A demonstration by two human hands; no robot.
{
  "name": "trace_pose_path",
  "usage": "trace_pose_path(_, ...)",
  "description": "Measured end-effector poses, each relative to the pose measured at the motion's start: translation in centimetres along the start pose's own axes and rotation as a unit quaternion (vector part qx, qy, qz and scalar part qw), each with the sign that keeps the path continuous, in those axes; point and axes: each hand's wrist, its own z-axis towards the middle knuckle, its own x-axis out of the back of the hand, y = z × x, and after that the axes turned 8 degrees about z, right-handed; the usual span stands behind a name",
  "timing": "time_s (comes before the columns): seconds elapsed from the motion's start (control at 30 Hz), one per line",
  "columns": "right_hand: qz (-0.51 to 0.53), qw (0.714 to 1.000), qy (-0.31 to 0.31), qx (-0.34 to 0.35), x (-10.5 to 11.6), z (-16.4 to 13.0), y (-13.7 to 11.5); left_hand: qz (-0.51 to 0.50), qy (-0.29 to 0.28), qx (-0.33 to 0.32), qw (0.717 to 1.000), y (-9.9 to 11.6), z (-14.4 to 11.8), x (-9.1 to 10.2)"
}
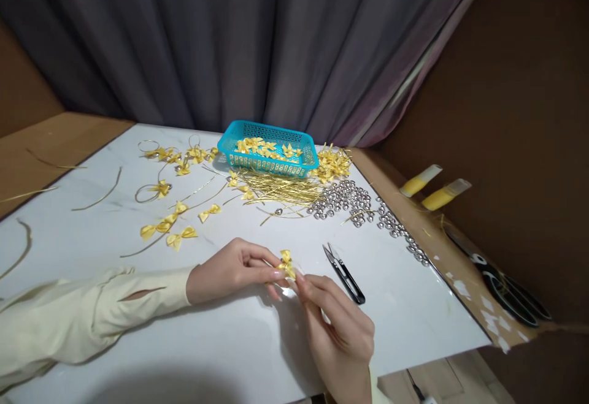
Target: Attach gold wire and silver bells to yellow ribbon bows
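Between my two hands, above the front of the white board, is a small yellow ribbon bow (286,264). My left hand (234,272) pinches its left side with thumb and fingers. At the bow's lower right edge, the thumb and forefinger of my right hand (338,324) are closed together; exactly which part they grip is hidden. Black-handled thread snips (345,273) lie just right of the bow, blades pointing away from me. Several loose yellow bows (181,238) rest on the board beyond my left hand.
A blue basket (271,168) holding yellow bows stands at the back. Near it are gold cords (285,190), a heap of yellow bows (332,163) and scattered silver beads (343,198). Black-handled scissors (504,290) and two yellow-filled tubes (445,194) lie along the right edge.
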Motion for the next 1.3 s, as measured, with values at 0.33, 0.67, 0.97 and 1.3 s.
trace_pose_path(0.33,-0.106,0.992,-0.059,0.030,0.0,-0.6,0.7,0.011,0.034,-0.010,0.999,1.1,-0.3,-0.5)
trace_pose_path(0.67,-0.056,0.995,-0.084,-0.006,-0.1,-0.5,0.9,0.054,0.057,-0.031,0.996,0.5,0.0,-0.4)
trace_pose_path(0.97,-0.082,0.988,-0.006,-0.131,-0.4,0.1,0.7,0.061,0.083,-0.002,0.995,-0.1,0.9,0.4)
trace_pose_path(1.3,-0.087,0.971,-0.183,-0.127,0.6,5.4,1.0,0.038,0.045,-0.033,0.998,-0.3,1.8,3.1)
